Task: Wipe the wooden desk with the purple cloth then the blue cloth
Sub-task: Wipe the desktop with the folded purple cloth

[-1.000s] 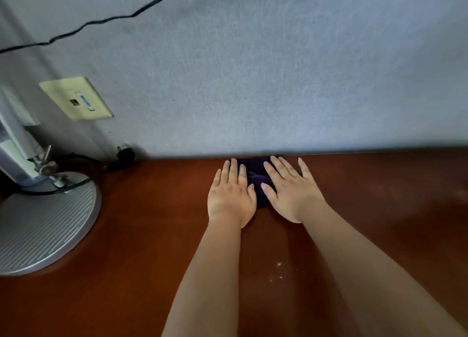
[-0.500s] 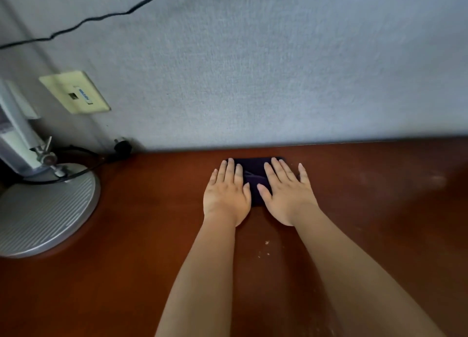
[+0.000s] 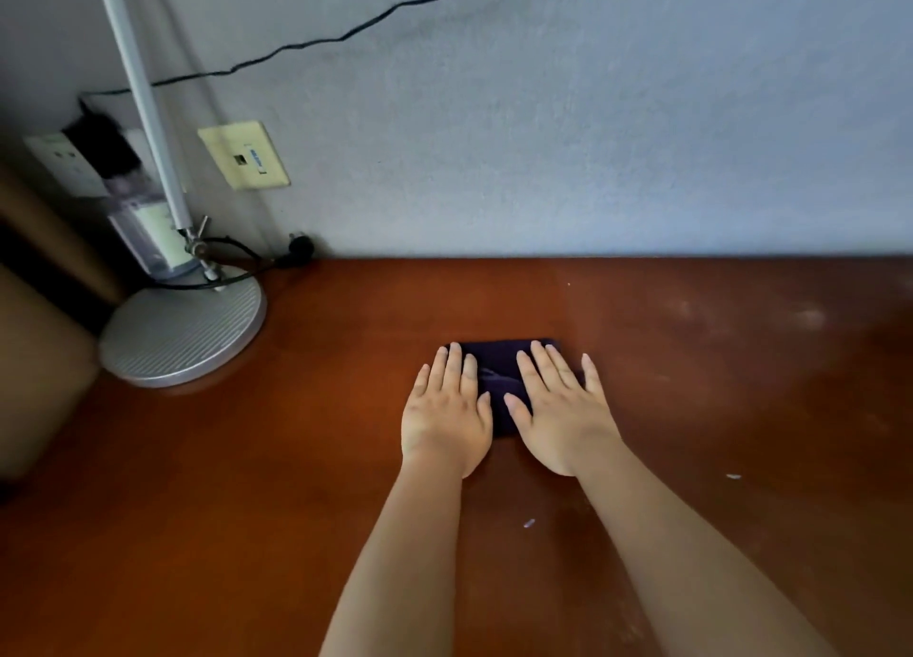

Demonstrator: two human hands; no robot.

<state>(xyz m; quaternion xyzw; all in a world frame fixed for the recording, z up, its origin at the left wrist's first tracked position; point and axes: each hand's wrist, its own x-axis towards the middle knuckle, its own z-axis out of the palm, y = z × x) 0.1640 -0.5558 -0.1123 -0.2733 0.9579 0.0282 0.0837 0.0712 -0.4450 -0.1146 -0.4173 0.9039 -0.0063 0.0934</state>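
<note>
A folded dark purple cloth (image 3: 499, 370) lies flat on the reddish-brown wooden desk (image 3: 247, 483), a short way out from the wall. My left hand (image 3: 447, 417) presses on its left part with straight fingers. My right hand (image 3: 560, 412) lies flat on its right part, fingers spread. Most of the cloth is hidden under both palms. No blue cloth is in view.
A silver desk lamp with a round ribbed base (image 3: 183, 330) stands at the back left, its pole rising up the wall. A black cable and plug (image 3: 299, 249) lie behind it. Small white specks (image 3: 528, 523) dot the desk near my forearms.
Both hands have slid the cloth away from the wall toward me. The view has shifted, so the lamp and wall sockets show more fully.
</note>
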